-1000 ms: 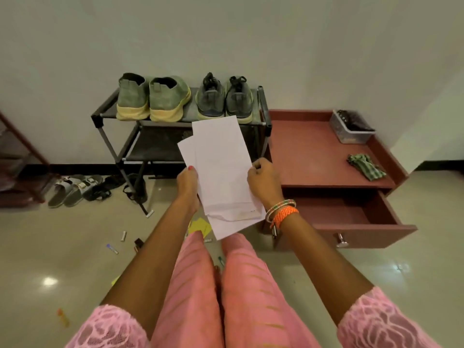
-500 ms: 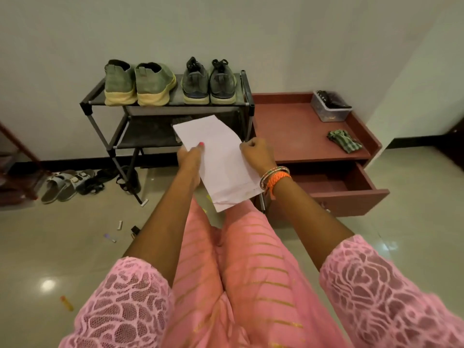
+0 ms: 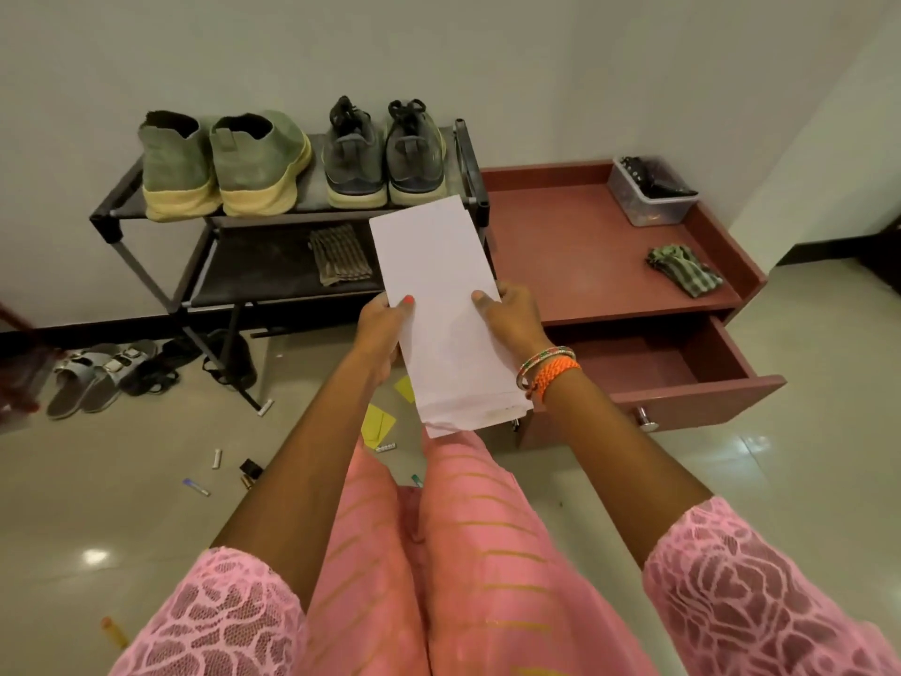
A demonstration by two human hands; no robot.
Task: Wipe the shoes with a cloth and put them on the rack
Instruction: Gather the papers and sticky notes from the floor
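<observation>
Head view: shoes (image 3: 292, 163) toes toward wall

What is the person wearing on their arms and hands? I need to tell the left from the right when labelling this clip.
Both arms have short pink lace sleeves with a rose-like pattern, bare below the elbow. The right wrist carries thin multicoloured bangles and an orange braided thread band. The left hand wears nothing at the wrist; its thumbnail has coral-red polish. The right hand shows no rings.
</observation>
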